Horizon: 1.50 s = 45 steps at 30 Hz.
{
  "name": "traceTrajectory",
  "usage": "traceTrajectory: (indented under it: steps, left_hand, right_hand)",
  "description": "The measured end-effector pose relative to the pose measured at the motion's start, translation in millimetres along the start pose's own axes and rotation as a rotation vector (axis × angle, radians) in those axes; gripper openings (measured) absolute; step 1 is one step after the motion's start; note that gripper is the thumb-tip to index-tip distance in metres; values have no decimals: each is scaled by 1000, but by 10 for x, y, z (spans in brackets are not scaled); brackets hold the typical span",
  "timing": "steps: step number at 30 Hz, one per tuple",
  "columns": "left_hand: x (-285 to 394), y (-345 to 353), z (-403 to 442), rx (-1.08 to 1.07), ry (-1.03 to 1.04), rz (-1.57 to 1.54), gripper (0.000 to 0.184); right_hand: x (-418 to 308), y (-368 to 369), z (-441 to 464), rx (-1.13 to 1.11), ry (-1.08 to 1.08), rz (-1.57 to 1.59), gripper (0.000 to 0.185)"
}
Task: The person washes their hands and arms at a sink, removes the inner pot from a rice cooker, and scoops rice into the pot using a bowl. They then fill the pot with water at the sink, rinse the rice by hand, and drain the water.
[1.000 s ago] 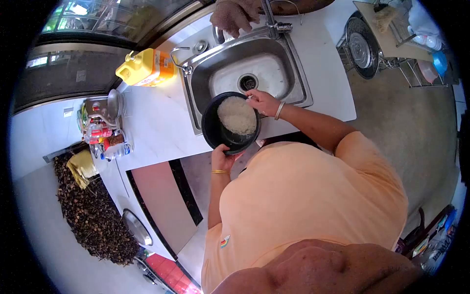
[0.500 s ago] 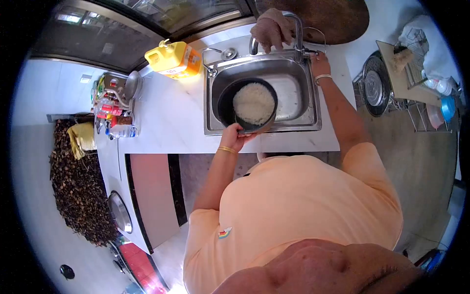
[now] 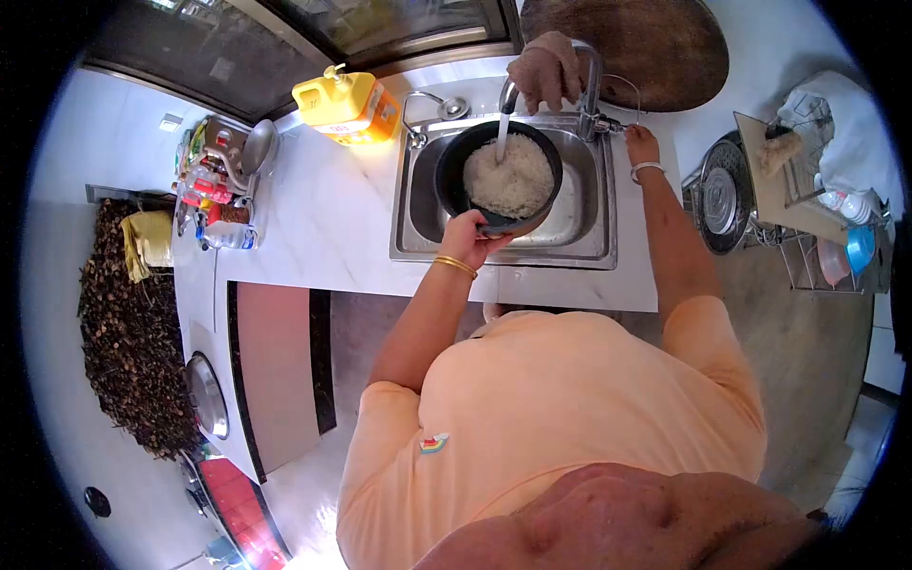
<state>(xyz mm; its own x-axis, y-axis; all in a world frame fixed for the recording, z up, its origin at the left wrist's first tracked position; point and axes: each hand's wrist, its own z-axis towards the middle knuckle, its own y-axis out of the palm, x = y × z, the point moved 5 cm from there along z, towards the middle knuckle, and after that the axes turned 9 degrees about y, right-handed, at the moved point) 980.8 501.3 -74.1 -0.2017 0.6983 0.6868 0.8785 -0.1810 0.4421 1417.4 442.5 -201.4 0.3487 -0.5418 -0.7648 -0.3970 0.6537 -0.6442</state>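
My left hand (image 3: 465, 239) grips the near rim of a dark round pot (image 3: 453, 190), thumb on the rim and fingers underneath. White rice (image 3: 508, 178) lies inside, and a stream of water (image 3: 503, 138) falls onto it from the faucet (image 3: 590, 85). The pot is held over the left part of the steel sink (image 3: 608, 204). My right hand (image 3: 642, 144) is at the outer end of the faucet handle (image 3: 608, 124), fingers curled and partly hidden. A brown cloth glove (image 3: 548, 71) hangs over the faucet's neck.
A yellow pump jug (image 3: 347, 104) stands on the counter (image 3: 323, 218) left of the sink. Bottles (image 3: 231, 235) crowd the far left end. Behind the faucet leans a round wooden board (image 3: 655, 47). A wire rack (image 3: 803, 261) with bowls is at right.
Water now runs from the faucet into the pot. The pot has moved right and up under the spout. My right hand has drawn slightly outward along the faucet handle.
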Motion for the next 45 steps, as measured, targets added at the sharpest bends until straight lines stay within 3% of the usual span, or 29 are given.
traceTrajectory:
  steps: [2, 4, 8, 13, 17, 19, 26, 35, 45]
  left_hand:
    - [-17, -17, -7, 13, -12, -15, 25]
    - [-56, -47, 3, 11, -21, -27, 29]
    - [-94, -58, -33, -1, -33, -80, 34]
    - [-152, -116, -5, 11, -80, -80, 39]
    - [-178, -161, 22, 11, -80, -76, 40]
    - [-180, -170, 28, 15, -87, -86, 41]
    - [-150, -195, -35, 19, -59, -90, 42]
    - [-257, -335, 48, 49, -101, -98, 38]
    - [-229, -463, 61, 126, -57, 8, 35]
  right_hand:
    - [-65, -17, -65, 12, -6, -100, 32]
    - [-125, -179, -196, 250, 84, 95, 33]
    - [-340, -233, -398, 228, 130, 148, 35]
    - [-677, -295, -589, 126, -52, -71, 31]
    - [-751, -215, -600, 57, -78, -148, 33]
    - [-807, -161, -605, 4, -121, -335, 36]
    - [-882, -120, -617, -105, -69, -373, 38]
    - [-799, 37, -581, -191, -8, -406, 55]
    - [-759, 35, -528, -319, 23, -264, 59]
